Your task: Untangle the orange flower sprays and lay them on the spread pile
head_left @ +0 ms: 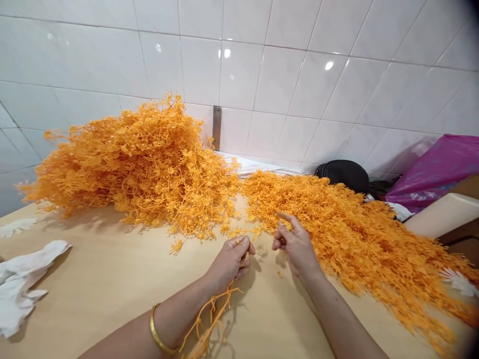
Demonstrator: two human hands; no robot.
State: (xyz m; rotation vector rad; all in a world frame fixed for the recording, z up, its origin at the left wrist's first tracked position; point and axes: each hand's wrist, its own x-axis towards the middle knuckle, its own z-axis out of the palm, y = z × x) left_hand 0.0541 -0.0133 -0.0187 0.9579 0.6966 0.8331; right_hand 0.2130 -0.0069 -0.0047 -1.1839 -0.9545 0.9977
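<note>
In the head view my left hand is closed around an orange plastic stem, whose branched strands hang below it toward the bottom edge. Small orange tips show just above its fingers. To its right, my right hand is raised with its index finger and thumb apart, and nothing shows between them. It is beside the near edge of a long spread of orange sprigs. A tall heap of similar orange sprigs rises at the left, beyond my left hand.
A crumpled white cloth and a white flower shape lie on the pale table at left. Another white flower shape is at right. A black case and a purple bag stand against the tiled wall.
</note>
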